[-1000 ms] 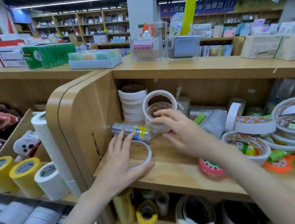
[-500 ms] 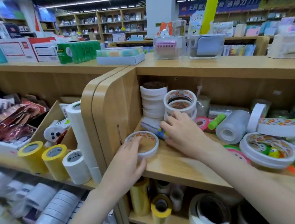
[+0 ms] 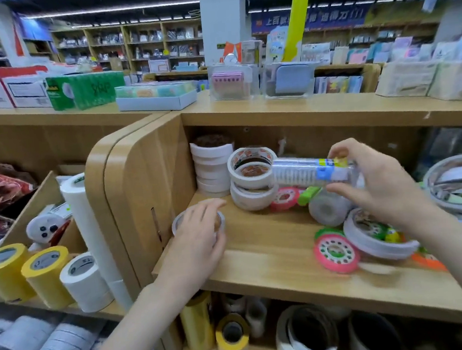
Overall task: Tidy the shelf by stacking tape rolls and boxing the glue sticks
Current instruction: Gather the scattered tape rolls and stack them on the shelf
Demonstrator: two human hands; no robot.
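My left hand (image 3: 198,233) lies over a flat white tape roll (image 3: 177,224) at the left end of the wooden shelf (image 3: 273,257), fingers curved over its rim. My right hand (image 3: 375,179) holds a clear sleeve of small tape rolls (image 3: 302,171) with a blue-and-yellow label, lifted above the shelf and lying sideways. Behind it stand a tall stack of white rolls (image 3: 212,168) and a short stack of printed white rolls (image 3: 253,184). Pink rolls (image 3: 337,253), a green glue stick (image 3: 308,196) and a clear roll (image 3: 326,208) lie loose.
A pile of wide white rolls (image 3: 454,183) fills the right end. Yellow and white rolls (image 3: 46,277) stand on the lower left shelf beyond the curved side panel (image 3: 139,188). Gold rolls (image 3: 233,339) sit on the shelf below. Boxes (image 3: 156,97) line the top.
My right hand has picked the clear sleeve of rolls up from the shelf and carried it up and to the right. My left hand stays on the flat white roll.
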